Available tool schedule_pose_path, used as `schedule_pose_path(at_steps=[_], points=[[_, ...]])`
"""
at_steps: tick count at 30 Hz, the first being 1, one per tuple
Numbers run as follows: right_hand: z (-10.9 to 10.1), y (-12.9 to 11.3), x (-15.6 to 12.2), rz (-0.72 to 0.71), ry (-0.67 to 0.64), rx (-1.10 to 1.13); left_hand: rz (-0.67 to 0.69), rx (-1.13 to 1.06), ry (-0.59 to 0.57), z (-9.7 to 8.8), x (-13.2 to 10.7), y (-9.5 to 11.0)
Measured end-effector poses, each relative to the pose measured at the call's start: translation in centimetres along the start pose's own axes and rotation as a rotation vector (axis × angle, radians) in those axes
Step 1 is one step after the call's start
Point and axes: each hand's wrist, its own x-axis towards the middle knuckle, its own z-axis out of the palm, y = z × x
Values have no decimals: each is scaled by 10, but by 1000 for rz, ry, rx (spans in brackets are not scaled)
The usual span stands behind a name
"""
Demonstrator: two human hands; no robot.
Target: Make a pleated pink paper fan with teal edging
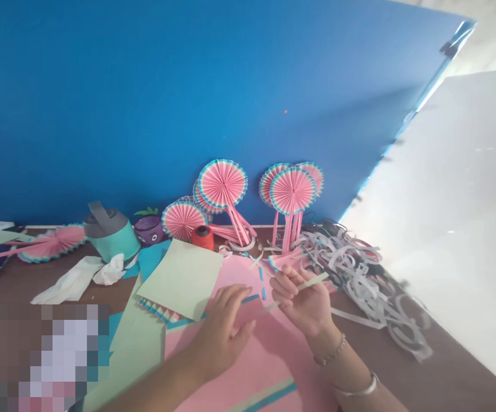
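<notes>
My right hand (310, 303), palm turned up, has its fingers curled round a narrow pale-green paper strip (318, 280). One end of the strip points up to the right, the other down toward my left hand (220, 332). That hand hovers over the pink paper sheet (274, 355), thumb and fingers apart, with nothing seen in it. Blue and pale-green strips edge the pink sheet. Left of it lie pale-green paper sheets (183, 272), one overlapping a pleated paper piece (156, 310) with blue, cream and pink edging.
Pink pleated paper fans (293, 191) stand against a blue panel (188, 86). A heap of white paper strips (359, 274) lies at right. At left are a teal container (113, 237), a purple cup (149, 230), crumpled tissue (74, 280) and a red thread spool (203, 237).
</notes>
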Motion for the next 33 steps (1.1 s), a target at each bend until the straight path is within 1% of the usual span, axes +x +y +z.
schedule_pose_path(at_steps=[3,6,9,11,12,13,15,16,17,18,19,21,22,23,25,29,33], points=[[3,7,0,9,-27,-8,-23,-138,-56,0,3,1],[6,11,0,9,-37,-59,-91,-217,-55,0,4,3],[4,9,1,9,-52,-126,-131,-208,-28,0,5,3],[-4,2,2,-20,-22,-218,-131,-163,2,0,5,0],[-8,-2,1,-62,23,-293,-126,-126,16,0,5,-1],[-12,-7,1,-134,101,-392,-120,-80,26,0,4,-2],[-19,-14,-1,-347,312,-652,-105,28,26,0,2,-5],[-19,-16,-2,-448,389,-797,-96,80,22,1,2,-5],[-18,-15,-4,-507,402,-936,-83,125,21,2,1,-5],[-15,-13,-5,-529,353,-1063,-66,163,21,2,0,-5],[-11,-9,-7,-505,231,-1169,-48,194,22,3,0,-5],[0,3,-9,-398,-79,-1276,-23,242,24,2,0,-4],[5,9,-9,-351,-207,-1319,-19,262,22,2,0,-3],[9,14,-9,-320,-294,-1366,-20,278,20,1,1,-2],[14,22,-9,-304,-344,-1455,-22,302,19,-1,1,-1],[16,24,-8,-344,-281,-1593,-11,319,47,-3,1,1],[20,20,-10,-356,-289,-1690,-13,328,56,-3,1,1]])
